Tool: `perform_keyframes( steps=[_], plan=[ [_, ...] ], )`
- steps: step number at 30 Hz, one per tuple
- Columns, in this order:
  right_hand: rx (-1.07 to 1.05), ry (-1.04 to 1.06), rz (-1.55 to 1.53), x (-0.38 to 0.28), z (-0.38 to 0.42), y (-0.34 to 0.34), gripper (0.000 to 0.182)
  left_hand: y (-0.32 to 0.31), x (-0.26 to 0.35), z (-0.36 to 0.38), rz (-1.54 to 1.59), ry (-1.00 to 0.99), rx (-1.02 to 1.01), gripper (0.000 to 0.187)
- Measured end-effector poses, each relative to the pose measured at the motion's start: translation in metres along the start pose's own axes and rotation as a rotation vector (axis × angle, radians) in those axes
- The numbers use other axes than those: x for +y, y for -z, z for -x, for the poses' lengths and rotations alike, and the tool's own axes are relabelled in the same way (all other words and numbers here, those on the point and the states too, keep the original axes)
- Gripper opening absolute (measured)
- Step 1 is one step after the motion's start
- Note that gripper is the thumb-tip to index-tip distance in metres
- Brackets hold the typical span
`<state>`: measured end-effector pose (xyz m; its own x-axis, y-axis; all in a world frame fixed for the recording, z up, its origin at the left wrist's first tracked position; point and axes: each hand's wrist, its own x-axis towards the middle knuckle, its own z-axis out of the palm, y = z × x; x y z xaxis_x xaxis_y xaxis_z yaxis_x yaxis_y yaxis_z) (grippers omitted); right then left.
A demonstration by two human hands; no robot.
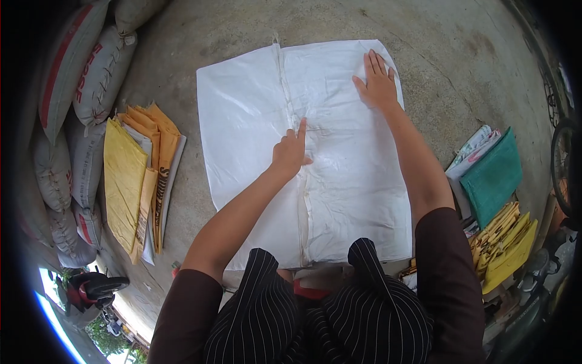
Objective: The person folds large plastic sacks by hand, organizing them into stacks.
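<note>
A large white woven sheet or sack [242,133] lies spread on the concrete floor before my knees, with a seam or edge running down its middle. My left hand [293,148] rests on it beside that middle line, index finger stretched forward and thumb out to the side; the other fingers look curled. Near the far right corner, my right hand [377,82] lies flat on the sheet with its fingers spread. Neither hand holds anything. Small wrinkles run across the right half of the sheet.
Folded yellow and orange sacks [126,182] lie at the left, beside stacked full sacks [103,76]. To the right are a folded green sack [494,176] and yellow sacks [512,255]. A motorcycle [91,288] stands at the lower left.
</note>
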<state>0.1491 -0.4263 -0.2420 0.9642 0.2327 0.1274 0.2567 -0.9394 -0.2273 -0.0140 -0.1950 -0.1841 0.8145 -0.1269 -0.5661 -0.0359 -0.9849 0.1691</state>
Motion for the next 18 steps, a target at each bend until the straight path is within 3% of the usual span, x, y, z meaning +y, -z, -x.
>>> perform_keyframes(
  steps=[5, 7, 8, 10, 14, 17, 18],
  plan=[
    [-0.034, 0.007, 0.065, 0.009, -0.032, -0.002, 0.079, 0.003, 0.002, 0.0, -0.001, 0.032, -0.033, 0.111],
    [-0.226, -0.219, 0.136, 0.011, -0.05, 0.005, 0.085, 0.002, 0.001, 0.002, 0.0, 0.032, -0.023, 0.111],
    [-0.224, -0.211, 0.131, 0.014, -0.059, 0.009, 0.085, 0.003, 0.0, 0.002, -0.001, 0.024, -0.012, 0.111],
    [-0.386, -0.183, 0.232, 0.019, -0.07, 0.018, 0.091, 0.0, -0.003, 0.002, 0.002, 0.02, -0.002, 0.112],
    [-0.483, -0.137, 0.409, 0.005, -0.064, 0.041, 0.091, 0.002, -0.002, -0.001, -0.003, 0.038, -0.038, 0.112],
    [-0.581, -0.026, 0.308, -0.006, -0.017, 0.059, 0.078, 0.0, -0.005, 0.0, -0.005, 0.009, -0.003, 0.113],
    [-0.453, 0.146, 0.271, -0.003, 0.012, 0.067, 0.069, 0.002, -0.008, 0.001, -0.002, 0.008, -0.009, 0.113]
  ],
)
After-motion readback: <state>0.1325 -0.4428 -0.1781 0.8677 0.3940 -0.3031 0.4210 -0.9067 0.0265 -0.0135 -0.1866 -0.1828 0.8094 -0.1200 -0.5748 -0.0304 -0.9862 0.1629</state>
